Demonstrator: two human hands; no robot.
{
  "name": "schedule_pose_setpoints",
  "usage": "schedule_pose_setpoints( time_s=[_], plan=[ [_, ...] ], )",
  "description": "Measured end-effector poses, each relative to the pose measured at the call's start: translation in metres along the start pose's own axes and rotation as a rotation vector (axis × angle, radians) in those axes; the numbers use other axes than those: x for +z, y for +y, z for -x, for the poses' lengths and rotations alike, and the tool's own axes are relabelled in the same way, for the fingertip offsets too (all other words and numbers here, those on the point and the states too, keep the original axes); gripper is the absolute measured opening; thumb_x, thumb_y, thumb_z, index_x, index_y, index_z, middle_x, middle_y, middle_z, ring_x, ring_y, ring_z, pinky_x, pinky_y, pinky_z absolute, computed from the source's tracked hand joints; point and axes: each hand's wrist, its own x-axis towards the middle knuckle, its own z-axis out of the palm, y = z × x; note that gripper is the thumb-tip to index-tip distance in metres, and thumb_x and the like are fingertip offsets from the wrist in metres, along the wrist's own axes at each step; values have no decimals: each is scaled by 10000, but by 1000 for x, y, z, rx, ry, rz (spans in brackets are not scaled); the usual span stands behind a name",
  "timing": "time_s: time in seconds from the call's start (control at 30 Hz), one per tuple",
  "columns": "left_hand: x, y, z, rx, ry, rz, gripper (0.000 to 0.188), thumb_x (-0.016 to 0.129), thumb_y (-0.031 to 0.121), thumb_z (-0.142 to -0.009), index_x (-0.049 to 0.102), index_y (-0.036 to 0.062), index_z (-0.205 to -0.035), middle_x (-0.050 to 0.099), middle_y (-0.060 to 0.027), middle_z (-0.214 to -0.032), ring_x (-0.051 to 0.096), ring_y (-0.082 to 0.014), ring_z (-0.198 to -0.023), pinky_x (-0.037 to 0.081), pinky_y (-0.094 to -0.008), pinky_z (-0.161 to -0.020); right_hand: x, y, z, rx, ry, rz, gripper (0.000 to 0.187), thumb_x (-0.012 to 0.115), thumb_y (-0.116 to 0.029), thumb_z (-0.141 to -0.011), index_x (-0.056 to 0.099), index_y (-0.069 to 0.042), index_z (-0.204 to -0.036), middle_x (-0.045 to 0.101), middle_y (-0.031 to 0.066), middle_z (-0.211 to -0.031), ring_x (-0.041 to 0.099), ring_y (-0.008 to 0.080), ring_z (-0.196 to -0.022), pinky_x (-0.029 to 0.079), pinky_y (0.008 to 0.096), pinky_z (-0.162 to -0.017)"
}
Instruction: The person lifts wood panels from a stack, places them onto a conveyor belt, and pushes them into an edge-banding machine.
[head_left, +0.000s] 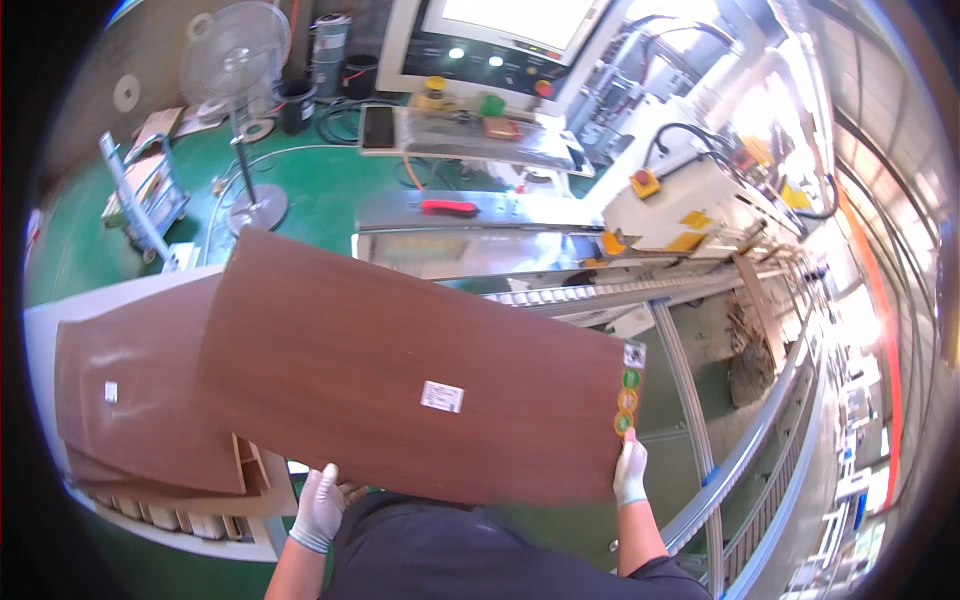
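Observation:
A large brown wood-grain board [400,340] is held up in front of me, tilted, with a white label near its middle and a column of round stickers at its right end. My right hand [630,470], in a white glove, is closed on the board's right edge just below the stickers. At the near edge, left of my body, my left hand [320,508], also in a white glove, grips the board; the underside hides some of its fingers. To the left, a similar brown panel [150,390] with a small white label lies on a stack.
A pale table [40,320] carries the stack. Ahead are a metal bench with a red-handled tool [450,208], a control screen and a pedestal fan [240,120]. A machine with an emergency button [644,182] and long metal rails [690,420] extend along the right.

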Motion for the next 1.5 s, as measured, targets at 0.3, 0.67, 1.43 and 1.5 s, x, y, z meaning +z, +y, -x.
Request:
schedule_pose_setpoints(
  time_s=[0.3,0.67,1.43,1.5],
  plan=[
    [84,-9,-100,-343,-361,-308,400,565,248,-1076,394,61,-1385,598,-114,-1298,682,-217,-1024,587,-405,-893,-124,68,167,401,413,-104,653,485,-504,-1086,590,80,-1361,625,123,-1315,580,192,-1171,460,342,-1043],
    [170,-44,-235,-408,-577,-819,382,532,248,-1076,450,37,-1383,642,-128,-1288,691,-250,-1039,574,-412,-900,-93,159,263,674,824,-350,687,582,-544,-1028,618,74,-1325,626,125,-1283,565,212,-1164,450,370,-1029],
    [335,37,-462,989,128,-1909,340,598,386,-987,705,77,-1078,677,-155,-1159,590,-370,-1149,452,-502,-1002,-88,117,203,747,993,-76,522,586,-493,-1048,655,-21,-837,530,-9,-847,427,133,-823,398,330,-765],
    [339,41,-462,1013,200,-1934,358,597,397,-985,707,68,-1070,667,-157,-1151,581,-371,-1147,441,-522,-1011,-86,99,192,816,962,-56,512,590,-494,-1046,678,-15,-889,551,-5,-883,441,126,-854,405,319,-799]
  ],
)
